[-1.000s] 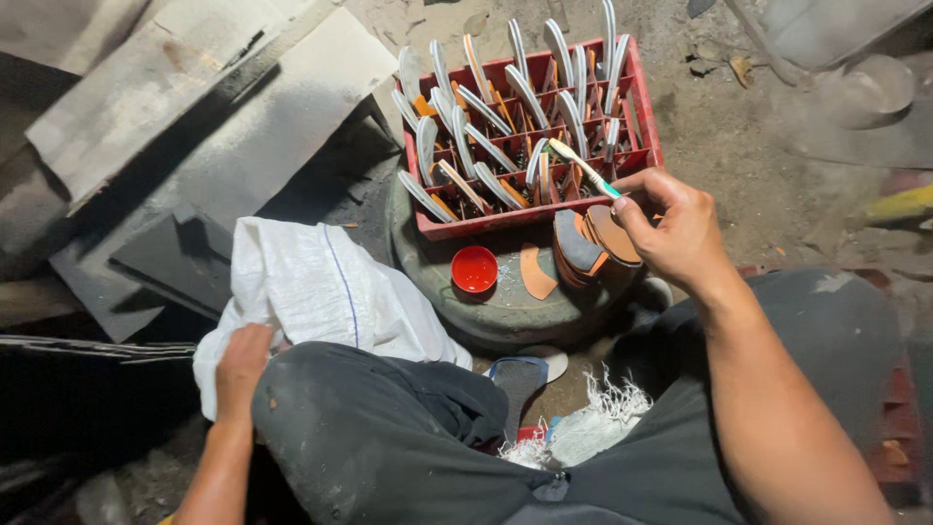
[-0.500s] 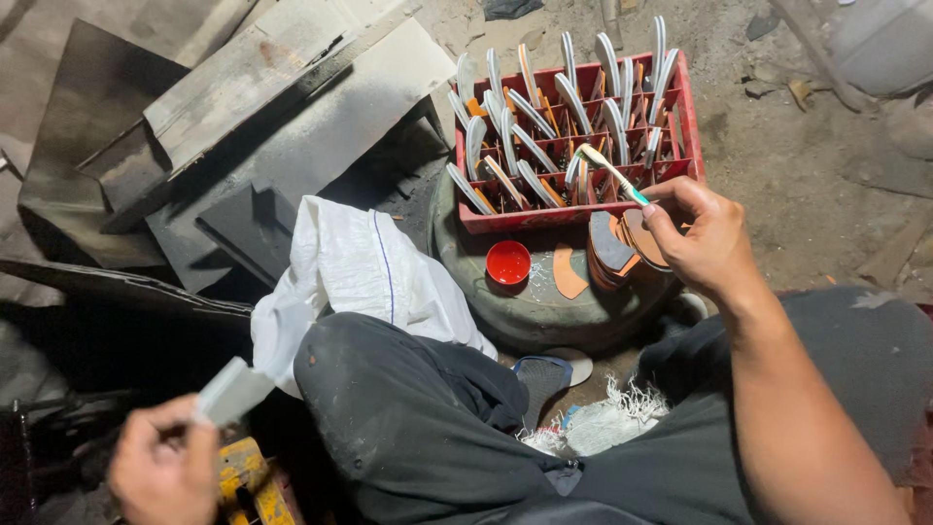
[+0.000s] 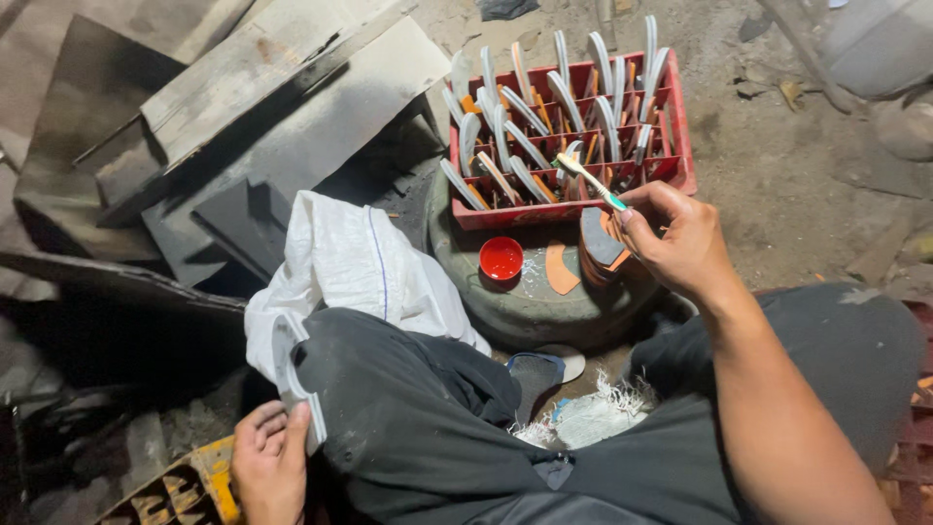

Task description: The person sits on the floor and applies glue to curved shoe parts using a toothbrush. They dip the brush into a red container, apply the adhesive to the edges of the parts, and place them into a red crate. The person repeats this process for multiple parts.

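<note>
Gripping a flat grey-white shoe sole (image 3: 290, 374) by its lower edge, left hand (image 3: 267, 462) sits low beside the left knee; fingers curl over the edge, sole stands nearly upright against the dark trouser leg (image 3: 408, 408). Yellow crate corner (image 3: 185, 491) just left of that hand. Stacked grey boards and slabs (image 3: 262, 107) fill the upper left. White woven sack (image 3: 355, 267) lies crumpled above the knee, touching the sole's top end. Worn tyre (image 3: 525, 301) on the ground ahead, a small red lid (image 3: 501, 258) resting on its upper face, an orange sole piece (image 3: 562, 267) just beside the lid. Red plastic crate (image 3: 671, 117) sits on the tyre's far side, its compartments packed with upright soles. Right hand (image 3: 675, 238) is pinched shut on a small brush (image 3: 590, 180), green handle, bristles aimed at the crate's front edge. Frayed white rag (image 3: 593, 418) lies between the legs. Dirt floor (image 3: 807, 175) to the right.
</note>
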